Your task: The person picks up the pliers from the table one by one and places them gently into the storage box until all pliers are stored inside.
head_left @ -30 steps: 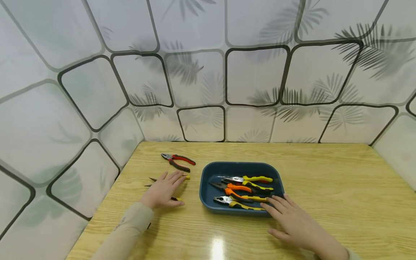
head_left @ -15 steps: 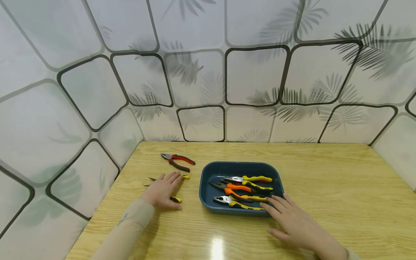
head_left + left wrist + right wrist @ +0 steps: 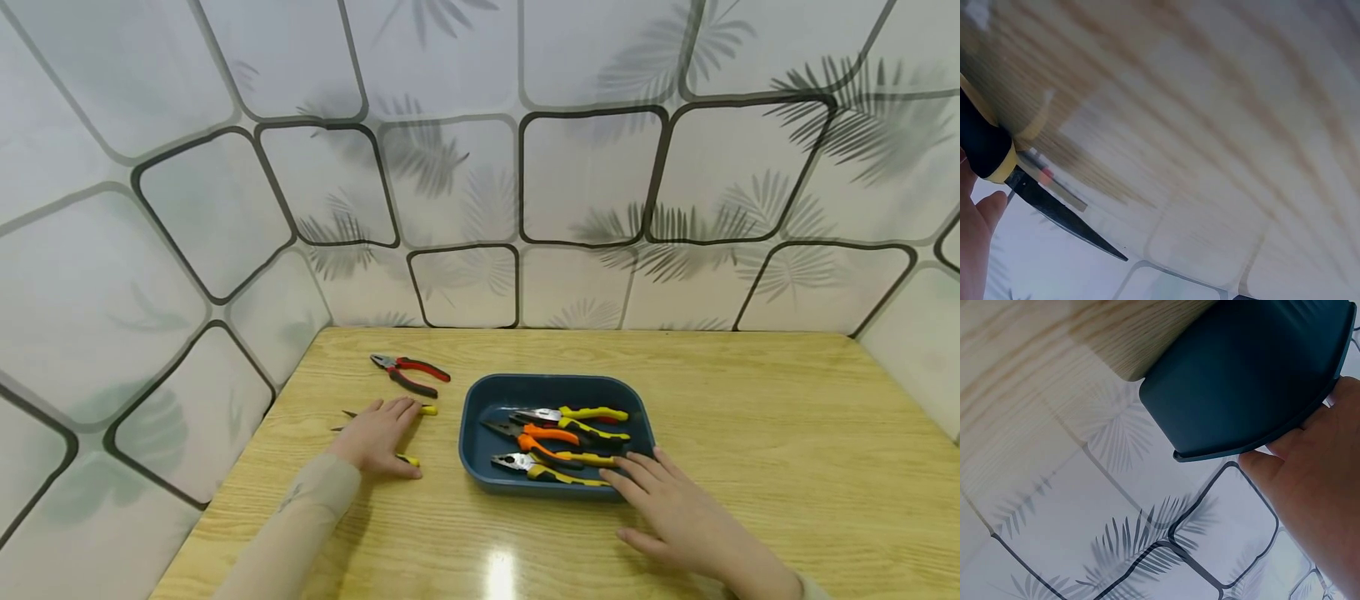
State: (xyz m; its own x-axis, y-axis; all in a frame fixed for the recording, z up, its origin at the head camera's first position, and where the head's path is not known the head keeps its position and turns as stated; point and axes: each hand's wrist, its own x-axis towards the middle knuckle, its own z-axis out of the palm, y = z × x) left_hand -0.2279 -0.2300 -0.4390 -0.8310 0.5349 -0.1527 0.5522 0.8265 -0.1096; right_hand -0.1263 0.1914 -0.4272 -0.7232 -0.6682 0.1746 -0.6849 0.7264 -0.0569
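My left hand (image 3: 375, 437) lies over spread long-nose pliers (image 3: 408, 460) on the table, fingers across the far handle and thumb at the near one. Yellow-and-black handle ends and dark tips show past the hand; the pivot is hidden beneath it. In the left wrist view the dark pointed nose of the pliers (image 3: 1060, 209) extends from a yellow-and-black handle. At the front right corner of a dark blue tray (image 3: 468, 433), my right hand (image 3: 667, 508) rests straight fingers over the rim. Its thumb stays outside, apart from the tray.
Inside the tray lie silver-nosed yellow-handled pliers (image 3: 595, 412), orange-handled pliers (image 3: 551, 433) and yellow-handled combination pliers (image 3: 547, 472). Red-and-black combination pliers (image 3: 412, 372) sit beyond my left hand. A patterned wall (image 3: 465, 287) stands along the table's back edge.
The left hand has shifted slightly left and closed in around the handles, its thumb moving a little nearer me. The right hand and the tray hold still.
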